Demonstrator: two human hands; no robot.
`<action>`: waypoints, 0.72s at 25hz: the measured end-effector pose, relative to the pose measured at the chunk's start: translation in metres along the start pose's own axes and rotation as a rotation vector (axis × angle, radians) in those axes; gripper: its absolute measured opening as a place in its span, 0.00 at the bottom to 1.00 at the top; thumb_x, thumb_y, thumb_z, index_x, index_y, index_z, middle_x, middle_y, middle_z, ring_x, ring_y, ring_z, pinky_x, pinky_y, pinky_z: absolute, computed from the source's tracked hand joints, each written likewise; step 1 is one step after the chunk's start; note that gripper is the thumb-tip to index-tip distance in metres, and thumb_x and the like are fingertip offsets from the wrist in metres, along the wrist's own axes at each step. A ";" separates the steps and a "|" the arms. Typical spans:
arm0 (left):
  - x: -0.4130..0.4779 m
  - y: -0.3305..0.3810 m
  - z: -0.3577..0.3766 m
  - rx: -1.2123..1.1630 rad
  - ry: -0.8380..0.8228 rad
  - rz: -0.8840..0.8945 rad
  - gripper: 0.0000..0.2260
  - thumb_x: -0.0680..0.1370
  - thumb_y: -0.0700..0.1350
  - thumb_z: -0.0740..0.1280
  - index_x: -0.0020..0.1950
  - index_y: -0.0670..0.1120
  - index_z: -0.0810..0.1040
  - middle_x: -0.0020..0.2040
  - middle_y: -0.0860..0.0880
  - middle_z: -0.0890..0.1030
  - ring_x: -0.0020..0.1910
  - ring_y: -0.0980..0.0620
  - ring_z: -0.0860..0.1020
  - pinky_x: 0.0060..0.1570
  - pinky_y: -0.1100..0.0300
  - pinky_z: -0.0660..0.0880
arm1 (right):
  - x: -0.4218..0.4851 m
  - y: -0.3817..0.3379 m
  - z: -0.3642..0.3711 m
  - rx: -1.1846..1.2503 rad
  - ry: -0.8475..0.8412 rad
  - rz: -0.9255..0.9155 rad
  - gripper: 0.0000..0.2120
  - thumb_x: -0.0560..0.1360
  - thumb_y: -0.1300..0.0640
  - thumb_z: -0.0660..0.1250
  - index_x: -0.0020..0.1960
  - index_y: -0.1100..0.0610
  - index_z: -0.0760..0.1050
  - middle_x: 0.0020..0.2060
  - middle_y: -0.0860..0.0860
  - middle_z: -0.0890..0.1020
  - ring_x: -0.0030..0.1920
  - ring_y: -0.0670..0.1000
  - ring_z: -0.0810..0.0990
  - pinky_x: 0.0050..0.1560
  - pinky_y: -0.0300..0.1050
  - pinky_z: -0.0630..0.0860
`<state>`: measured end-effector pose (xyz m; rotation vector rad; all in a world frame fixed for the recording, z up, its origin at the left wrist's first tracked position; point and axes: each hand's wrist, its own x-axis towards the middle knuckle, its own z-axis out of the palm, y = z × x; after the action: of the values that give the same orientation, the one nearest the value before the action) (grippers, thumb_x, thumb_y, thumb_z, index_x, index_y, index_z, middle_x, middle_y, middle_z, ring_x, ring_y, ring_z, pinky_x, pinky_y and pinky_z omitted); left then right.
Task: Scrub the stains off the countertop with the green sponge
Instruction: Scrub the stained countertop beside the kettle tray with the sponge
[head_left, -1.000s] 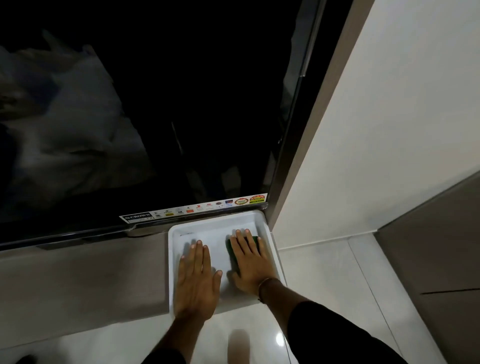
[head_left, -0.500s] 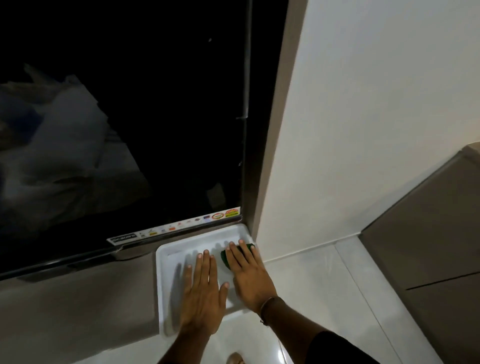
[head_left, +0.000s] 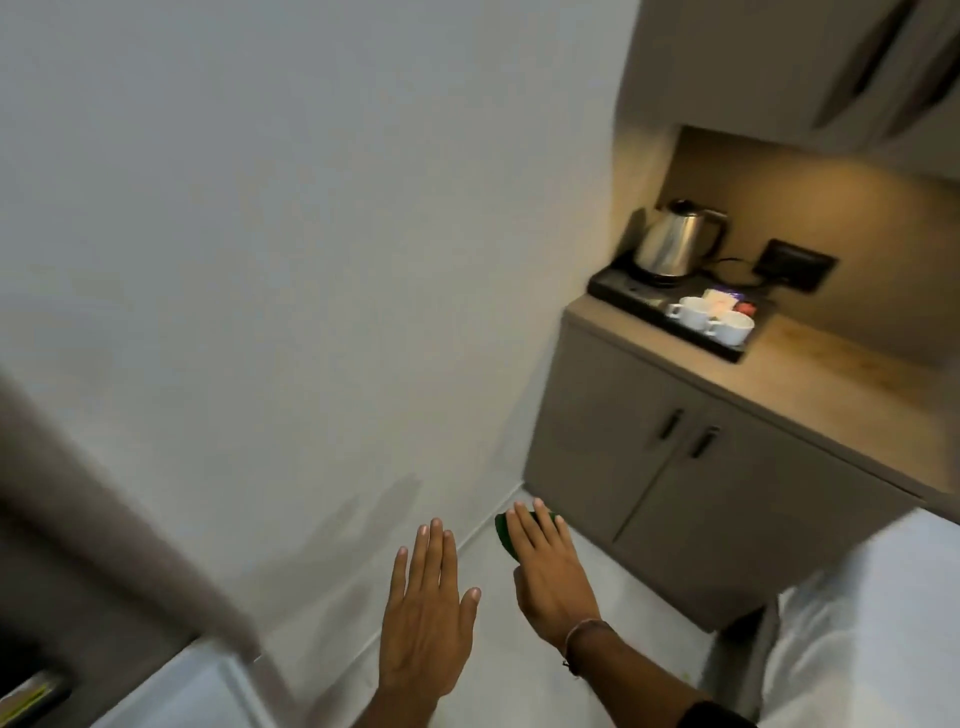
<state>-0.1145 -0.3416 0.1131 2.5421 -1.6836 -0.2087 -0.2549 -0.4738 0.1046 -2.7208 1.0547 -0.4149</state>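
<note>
— Both hands have come up off the white tray by the dark glass door, and my view has swung right; now the countertop (head_left: 810, 374) is in sight, which it wasn't half a second ago.

— Where's the sponge?

— Under my right hand (head_left: 550, 577). The green sponge (head_left: 503, 534) is pinned against my palm by flat fingers, with only its left edge showing. My left hand (head_left: 426, 618) is empty, fingers spread wide, palm down, in the air over the floor.

— What worries you?

— The hold, mostly. It looks more like a press than a proper pinch, and I can't see my thumb under it. With nothing beneath the sponge now, I'd guess it could slip out on the way across.

— And at the counter?

— A black tray (head_left: 623, 293) sits at the near end with a steel kettle (head_left: 670, 244) and two white cups (head_left: 711, 319). The kettle's cord runs to a wall socket (head_left: 792, 265). A wide stroke there could knock a cup or catch the cord. The frame is blurred, so I can't make out the stains; I might scrub the wrong patch.
</note>
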 end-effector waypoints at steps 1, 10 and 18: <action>0.024 0.024 0.001 0.019 -0.013 0.047 0.48 0.68 0.67 0.15 0.82 0.44 0.34 0.82 0.42 0.33 0.83 0.41 0.36 0.79 0.43 0.33 | 0.004 0.031 -0.014 -0.005 0.023 0.051 0.36 0.80 0.65 0.60 0.84 0.55 0.50 0.84 0.52 0.53 0.84 0.58 0.45 0.80 0.54 0.35; 0.258 0.302 0.016 -0.043 0.062 0.482 0.36 0.82 0.61 0.40 0.84 0.40 0.47 0.86 0.40 0.47 0.84 0.42 0.43 0.80 0.42 0.42 | 0.029 0.348 -0.134 -0.061 0.112 0.444 0.33 0.82 0.63 0.59 0.84 0.55 0.52 0.84 0.52 0.55 0.84 0.57 0.46 0.83 0.56 0.43; 0.412 0.495 0.014 -0.046 0.012 0.685 0.34 0.86 0.60 0.53 0.85 0.41 0.47 0.87 0.41 0.50 0.85 0.43 0.44 0.82 0.39 0.48 | 0.054 0.540 -0.211 -0.094 0.137 0.658 0.30 0.84 0.61 0.60 0.83 0.55 0.54 0.83 0.54 0.58 0.84 0.57 0.51 0.83 0.57 0.47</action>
<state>-0.4080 -0.9142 0.1441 1.7802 -2.3728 -0.1715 -0.6240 -0.9200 0.1639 -2.2463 1.9413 -0.4403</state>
